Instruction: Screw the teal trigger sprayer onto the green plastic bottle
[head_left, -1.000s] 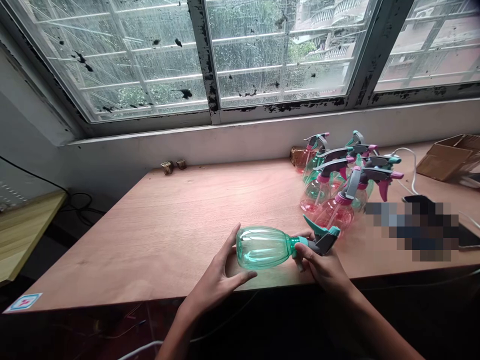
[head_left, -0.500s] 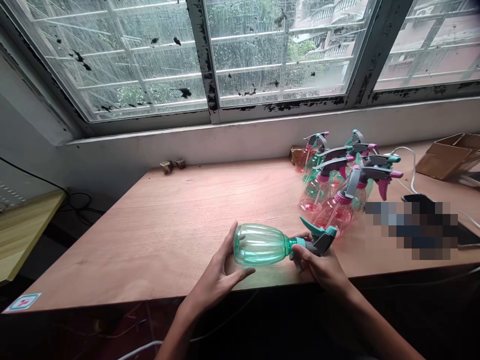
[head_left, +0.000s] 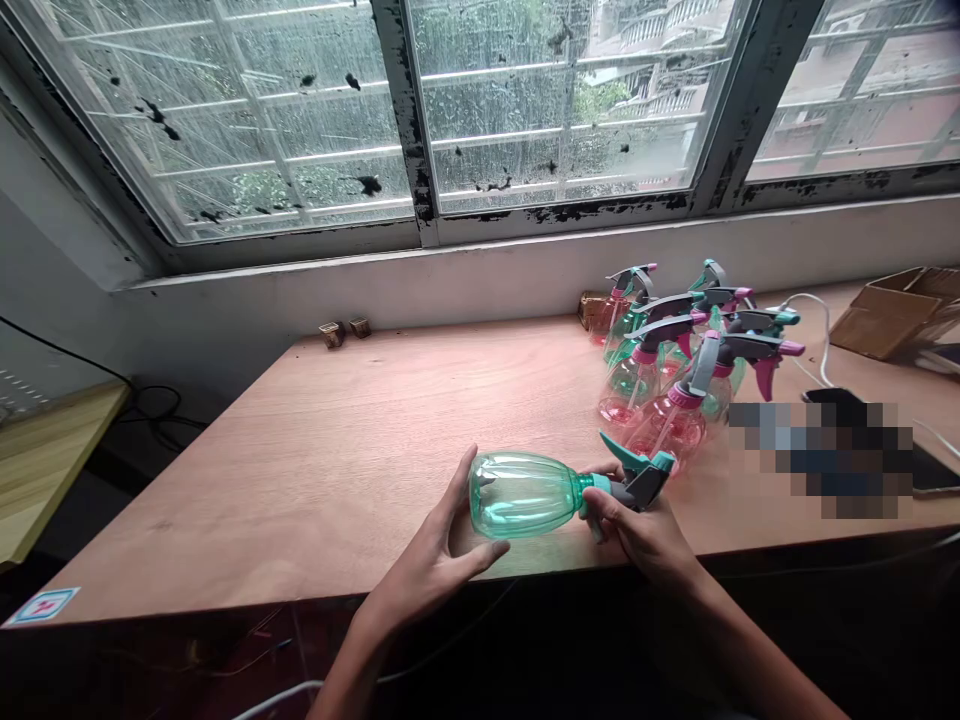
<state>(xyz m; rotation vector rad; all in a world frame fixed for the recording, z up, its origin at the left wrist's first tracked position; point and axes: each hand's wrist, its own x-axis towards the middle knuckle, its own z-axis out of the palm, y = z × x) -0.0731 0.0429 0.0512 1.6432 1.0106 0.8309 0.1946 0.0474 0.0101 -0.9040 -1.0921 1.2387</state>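
Note:
A clear green spray bottle (head_left: 525, 495) lies sideways above the table's front edge, its base to the left and its grey and teal trigger head to the right. My right hand (head_left: 649, 530) is closed round the collar and neck under the trigger. At the base, my left hand (head_left: 431, 560) cups the bottle, with the thumb stretched along the lower side and the fingers partly behind the base. Just beyond the trigger head stand several pink and green spray bottles (head_left: 667, 425) in a close group, upright, with grey, pink and teal heads.
The wooden table (head_left: 360, 480) runs below a barred window. Two small brown blocks (head_left: 331, 334) sit by the wall. To the right are an open cardboard box (head_left: 892, 315), a white cable (head_left: 828, 345), a dark device (head_left: 934, 468) and a blurred patch. A sticker (head_left: 43, 606) marks the left corner.
The base end of the green spray bottle has dipped slightly towards me and turned a little. Both hands stay in nearly the same place.

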